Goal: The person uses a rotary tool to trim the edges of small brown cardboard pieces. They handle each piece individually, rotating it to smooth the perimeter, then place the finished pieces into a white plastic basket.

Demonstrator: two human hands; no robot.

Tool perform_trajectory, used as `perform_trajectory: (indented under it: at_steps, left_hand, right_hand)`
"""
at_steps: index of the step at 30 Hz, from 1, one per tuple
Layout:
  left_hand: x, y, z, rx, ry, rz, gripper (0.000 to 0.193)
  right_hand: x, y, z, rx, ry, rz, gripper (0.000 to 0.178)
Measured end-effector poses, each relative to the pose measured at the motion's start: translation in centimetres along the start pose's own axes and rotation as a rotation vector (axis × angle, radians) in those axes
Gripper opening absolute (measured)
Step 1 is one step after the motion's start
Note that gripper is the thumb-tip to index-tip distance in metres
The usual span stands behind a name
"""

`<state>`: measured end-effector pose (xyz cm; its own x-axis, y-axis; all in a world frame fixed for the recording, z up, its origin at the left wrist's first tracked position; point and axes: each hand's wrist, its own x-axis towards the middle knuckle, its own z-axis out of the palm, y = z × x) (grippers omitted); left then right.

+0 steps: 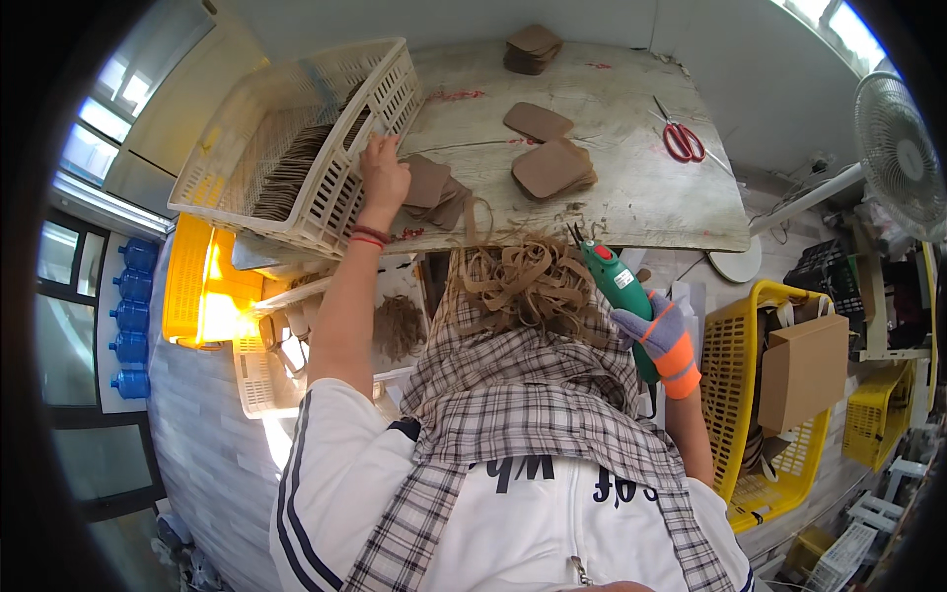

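- The left hand (pixel 383 176) is stretched forward to the white plastic crate (pixel 296 138), which stands tilted on the left end of the table (pixel 631 212). The fingers are closed on the near edge of the crate wall, so the grip holds the crate itself, not a piece.
- Inside the crate lie stacked brown pieces (pixel 291 168), flat and dark; their number I cannot tell.
- The right hand (pixel 663 340), in a glove of grey and orange, is closed firmly around a green electric hand cutter (pixel 619 286), with the tip pointing toward the table edge.
- Just beside the left hand a small heap of brown cut pieces (pixel 434 189) rests on the table. Further right lies a neat stack (pixel 552 168), a single piece (pixel 537 120) and another stack (pixel 533 47) at the far edge.
- On the checked apron (pixel 533 395) lies a tangle of brown trimmed strips (pixel 528 281).
- As I judge it, several pieces are already trimmed and stacked, while the crate holds more to do; the work seems somewhere in the middle.
- Red scissors (pixel 681 140) lie unused at the right of the table; a yellow basket (pixel 764 414) with a cardboard box (pixel 801 370) stands at the right.
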<state>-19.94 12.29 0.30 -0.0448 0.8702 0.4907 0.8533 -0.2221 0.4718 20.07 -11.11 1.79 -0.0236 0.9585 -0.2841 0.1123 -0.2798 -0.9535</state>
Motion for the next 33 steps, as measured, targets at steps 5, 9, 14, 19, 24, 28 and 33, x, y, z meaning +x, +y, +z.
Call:
perform_trajectory:
  at_steps: [5,9,14,19,24,28,33]
  left_hand:
    - [-1.8,8.2,8.4,0.101,-0.192,0.289,0.048]
    - [-2.6,11.6,11.9,0.120,-0.327,0.188,0.051]
    - [-4.1,13.1,12.4,0.136,-0.159,0.244,0.052]
    - [-4.2,15.2,11.0,-0.053,-0.086,0.136,0.036]
    - [-4.4,16.3,9.4,-0.235,-0.059,0.115,0.035]
    - [-4.2,16.2,8.5,-0.501,0.012,0.055,0.027]
    - [-4.4,17.3,7.0,-1.558,0.009,-0.575,0.016]
  right_hand:
    - [0.2,0.4,0.1,0.015,0.047,0.059,0.041]
    - [0.3,1.5,-0.3,-0.057,0.096,0.023,0.042]
    - [0.5,3.5,-0.9,-0.079,0.149,0.029,0.044]
    - [0.8,2.7,-0.5,0.035,0.118,0.073,0.045]
    - [1.4,2.9,-0.9,0.054,0.118,0.026,0.044]
    - [1.4,1.1,-0.7,0.120,0.111,0.043,0.041]
    - [1.6,-1.0,0.3,0.159,0.152,0.026,0.038]
